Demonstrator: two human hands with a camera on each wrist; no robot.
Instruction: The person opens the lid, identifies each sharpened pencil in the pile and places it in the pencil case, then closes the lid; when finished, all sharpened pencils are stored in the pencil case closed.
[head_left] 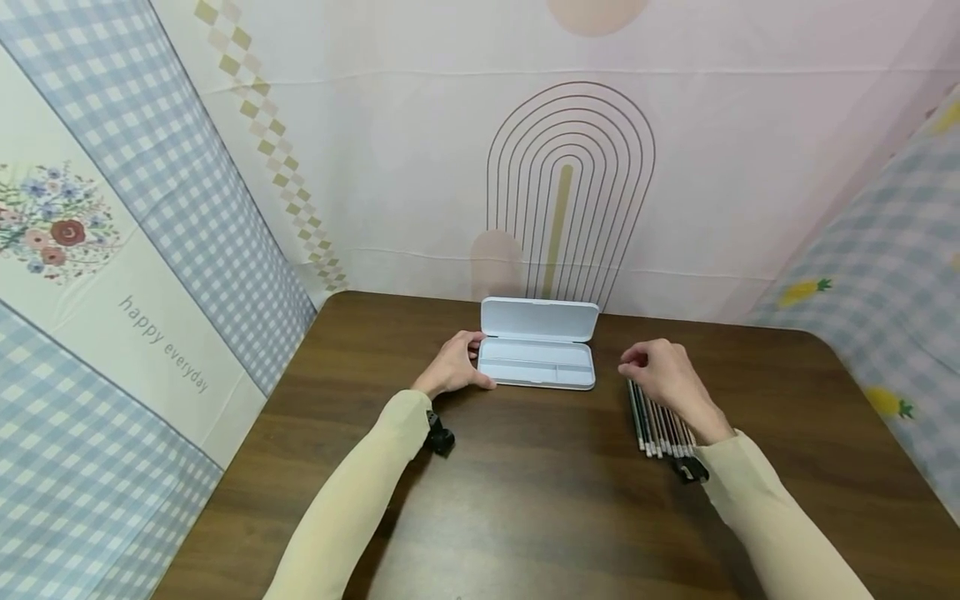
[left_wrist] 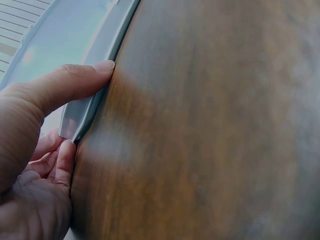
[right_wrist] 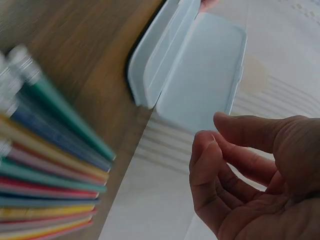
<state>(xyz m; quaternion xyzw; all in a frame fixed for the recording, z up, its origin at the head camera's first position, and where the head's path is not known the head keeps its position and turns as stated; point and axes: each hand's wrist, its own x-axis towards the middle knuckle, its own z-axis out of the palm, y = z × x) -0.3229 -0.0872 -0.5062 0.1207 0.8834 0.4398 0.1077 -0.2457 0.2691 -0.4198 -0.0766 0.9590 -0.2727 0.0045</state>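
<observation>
A pale blue pencil case (head_left: 517,373) lies on the table with its lid (head_left: 538,320) raised at the back. Its compartments hold nothing that shows. My left hand (head_left: 453,364) grips the left end, thumb along the front edge and the other fingers round the side. To the right of the case, my right hand (head_left: 663,371) hovers over the far ends of a row of pencils (head_left: 660,425). Its fingers are loosely curled, thumb tip close to the index fingertip, with nothing held. The right wrist view shows the pencils (right_wrist: 65,120) in several colours, side by side.
The dark wooden table (head_left: 525,492) ends at the back against a patterned cloth (head_left: 405,167) hanging upright. Checked cloths (head_left: 97,433) hang at both sides. Each wrist carries a small black camera (head_left: 439,435).
</observation>
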